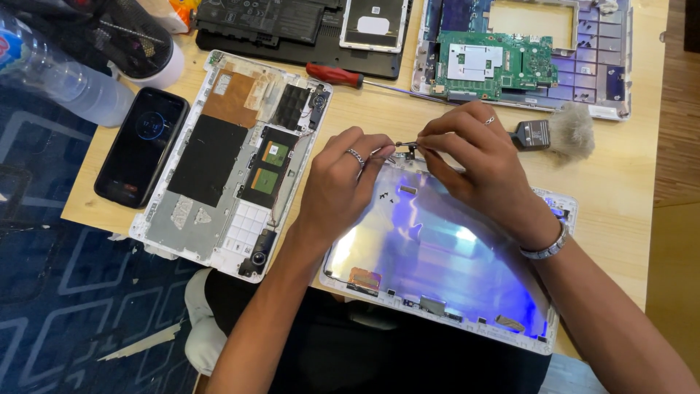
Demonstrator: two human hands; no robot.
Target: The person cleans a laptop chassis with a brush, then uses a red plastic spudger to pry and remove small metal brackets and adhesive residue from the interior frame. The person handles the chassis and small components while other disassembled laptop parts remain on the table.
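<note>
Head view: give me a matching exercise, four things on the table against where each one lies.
Things:
1 phone
2 screwdriver
3 brush
4 green circuit board

Places:
A in the far open laptop shell
B right of the right hand
C at the table's left edge
D between the two black and white laptop parts at the far side

Pairs: 1-C, 2-D, 3-B, 4-A

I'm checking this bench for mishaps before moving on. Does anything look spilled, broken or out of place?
Nothing spilled. The opened laptop base hangs over the table's near edge, and the shiny panel under both hands overhangs too. Parts look taken apart, not broken.
</note>
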